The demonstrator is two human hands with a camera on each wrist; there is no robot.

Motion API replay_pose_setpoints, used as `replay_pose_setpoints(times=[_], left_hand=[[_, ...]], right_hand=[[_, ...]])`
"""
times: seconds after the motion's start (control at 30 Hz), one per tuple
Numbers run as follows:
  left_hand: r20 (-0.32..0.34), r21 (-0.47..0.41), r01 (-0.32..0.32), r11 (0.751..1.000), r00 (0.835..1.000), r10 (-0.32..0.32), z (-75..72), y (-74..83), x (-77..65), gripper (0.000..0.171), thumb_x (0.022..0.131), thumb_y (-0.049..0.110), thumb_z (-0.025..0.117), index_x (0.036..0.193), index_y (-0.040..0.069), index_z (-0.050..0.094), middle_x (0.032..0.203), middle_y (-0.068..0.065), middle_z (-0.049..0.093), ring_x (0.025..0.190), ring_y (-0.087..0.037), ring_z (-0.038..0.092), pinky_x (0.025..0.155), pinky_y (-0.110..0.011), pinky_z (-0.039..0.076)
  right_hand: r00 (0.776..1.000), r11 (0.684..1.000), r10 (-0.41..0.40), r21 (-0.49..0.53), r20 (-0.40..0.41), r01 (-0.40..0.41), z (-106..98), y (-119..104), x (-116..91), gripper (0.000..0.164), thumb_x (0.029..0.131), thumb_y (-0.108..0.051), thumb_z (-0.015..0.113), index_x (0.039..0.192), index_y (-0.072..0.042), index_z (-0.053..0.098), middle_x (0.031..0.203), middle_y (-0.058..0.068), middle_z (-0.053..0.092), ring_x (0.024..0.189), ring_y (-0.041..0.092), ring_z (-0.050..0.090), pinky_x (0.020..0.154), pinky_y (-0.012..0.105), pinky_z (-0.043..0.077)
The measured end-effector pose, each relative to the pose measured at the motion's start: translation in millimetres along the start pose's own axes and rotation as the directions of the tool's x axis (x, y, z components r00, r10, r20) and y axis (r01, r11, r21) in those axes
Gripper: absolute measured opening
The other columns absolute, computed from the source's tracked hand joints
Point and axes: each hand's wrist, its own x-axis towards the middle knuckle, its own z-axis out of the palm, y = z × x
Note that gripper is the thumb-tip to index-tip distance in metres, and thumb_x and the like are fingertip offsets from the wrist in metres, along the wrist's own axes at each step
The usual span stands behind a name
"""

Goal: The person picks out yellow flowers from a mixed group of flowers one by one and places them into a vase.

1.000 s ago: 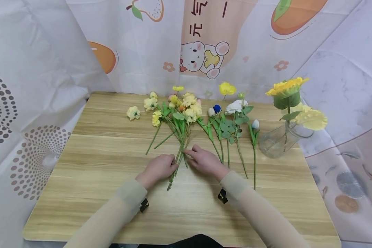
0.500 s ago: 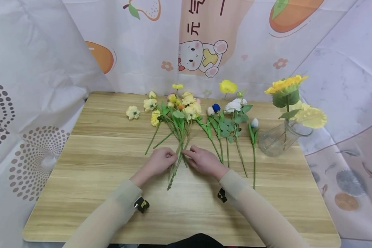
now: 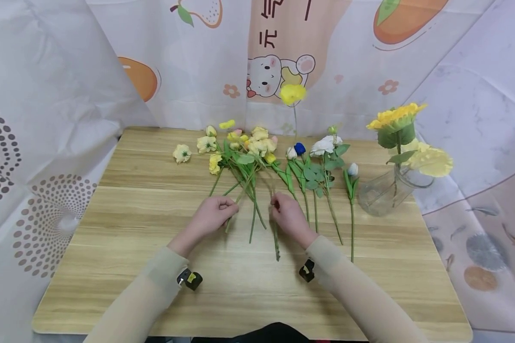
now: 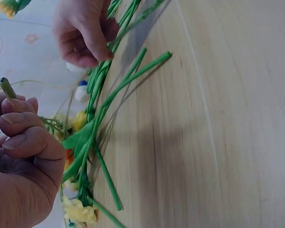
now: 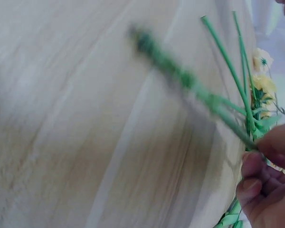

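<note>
My left hand [image 3: 212,213] pinches a green flower stem [image 4: 7,88], whose cut end pokes out past the fingers in the left wrist view. In my right hand [image 3: 290,213] a knobbly flower stem [image 5: 180,76] is held between thumb and fingers, its lower end pointing toward me. Between the hands, loose green stems [image 3: 254,214] lie crossed on the table. They lead back to cream and yellow blooms [image 3: 259,143]. Higher up, a yellow poppy-like flower [image 3: 293,94] stands on a thin stalk. Which bloom belongs to each held stem is hard to trace.
Right of my hands lie a white rose [image 3: 324,145], a blue tulip [image 3: 299,148] and a pale tulip [image 3: 353,169]. A tilted glass vase [image 3: 375,197] with a sunflower [image 3: 396,117] stands at the right. A cream flower head [image 3: 182,153] lies at the left.
My hands have drawn apart, each with a stem. The right-hand stem has swung away from the bunch, while the yellow poppy-like flower has shifted left and up. Stems in the middle have spread.
</note>
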Motion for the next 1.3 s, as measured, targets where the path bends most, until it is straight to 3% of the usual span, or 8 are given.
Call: replay_pose_setpoints(times=[0.17,0.37,0.53,0.7,0.93,1.0,1.13,1.3], left_hand=[[-0.004,0.074,-0.016,0.997,1.000,0.017,-6.7,-3.3,-2.8,0.014,0.095,0.022,0.060,0.088,0.013,0.069,0.053,-0.002,0.054,0.046,-0.014,0.044,0.045,-0.027,0.036],[-0.048,0.160,-0.064,0.985,0.996,0.073,-14.6,-10.0,-8.4,0.015,0.097,0.024,0.058,0.090,0.016,0.068,0.055,-0.001,0.050,0.046,-0.015,0.043,0.044,-0.029,0.038],[-0.102,0.156,-0.117,0.981,0.986,0.134,-21.9,-6.2,-11.9,0.014,0.098,0.024,0.057,0.090,0.017,0.066,0.058,-0.003,0.050,0.048,-0.017,0.045,0.047,-0.032,0.039],[-0.167,0.142,-0.113,0.983,0.976,0.136,-31.9,1.6,-11.6,0.017,0.098,0.025,0.056,0.094,0.014,0.067,0.063,-0.005,0.049,0.054,-0.020,0.044,0.050,-0.034,0.039],[-0.258,0.104,-0.079,0.992,0.961,0.103,-50.1,2.2,-11.7,0.021,0.098,0.030,0.056,0.096,0.013,0.069,0.069,-0.008,0.054,0.063,-0.023,0.047,0.058,-0.036,0.041],[-0.256,0.083,-0.061,0.995,0.963,0.080,-55.7,2.1,-12.0,0.023,0.098,0.032,0.056,0.098,0.014,0.070,0.081,-0.009,0.063,0.070,-0.024,0.050,0.061,-0.037,0.042],[-0.235,0.078,-0.026,0.997,0.971,0.043,-66.2,3.7,-13.1,0.026,0.098,0.037,0.053,0.102,0.018,0.071,0.094,-0.007,0.066,0.070,-0.022,0.048,0.060,-0.037,0.042],[-0.232,0.104,-0.039,0.994,0.971,0.062,-76.0,5.8,-13.1,0.026,0.099,0.037,0.051,0.101,0.019,0.071,0.071,-0.008,0.051,0.055,-0.020,0.037,0.052,-0.036,0.036]], right_hand=[[0.993,0.980,0.101,0.176,-0.053,-0.090,-9,7,1,0.019,0.090,0.004,0.056,0.106,-0.003,0.050,0.091,0.012,0.060,0.072,0.021,0.056,0.059,0.037,0.050],[0.987,0.970,0.143,0.211,-0.073,-0.125,-18,17,0,0.023,0.093,0.000,0.054,0.114,-0.005,0.046,0.091,0.010,0.058,0.069,0.020,0.056,0.055,0.034,0.047],[0.989,0.969,0.129,0.222,-0.071,-0.110,-23,20,-1,0.025,0.094,-0.001,0.052,0.118,-0.001,0.049,0.090,0.010,0.056,0.066,0.020,0.051,0.054,0.035,0.044],[0.993,0.980,0.080,0.190,-0.090,-0.062,-28,22,-1,0.025,0.094,-0.001,0.050,0.119,0.002,0.053,0.087,0.010,0.061,0.057,0.018,0.049,0.050,0.034,0.042],[0.997,0.991,0.020,0.134,-0.069,-0.010,-40,25,-1,0.028,0.095,-0.004,0.051,0.122,0.000,0.055,0.090,0.012,0.065,0.058,0.017,0.049,0.052,0.035,0.043],[0.999,0.989,0.034,0.146,-0.031,-0.030,-45,27,-2,0.029,0.097,-0.006,0.050,0.125,-0.001,0.054,0.093,0.011,0.064,0.059,0.018,0.049,0.053,0.035,0.043],[0.999,0.986,0.037,0.164,0.012,-0.038,-52,30,-5,0.031,0.098,-0.006,0.049,0.128,-0.001,0.052,0.095,0.011,0.063,0.060,0.019,0.049,0.054,0.036,0.043],[1.000,0.987,-0.008,0.162,0.020,0.005,-57,32,-5,0.030,0.098,-0.005,0.051,0.128,0.001,0.051,0.095,0.013,0.063,0.064,0.019,0.051,0.057,0.038,0.044]])
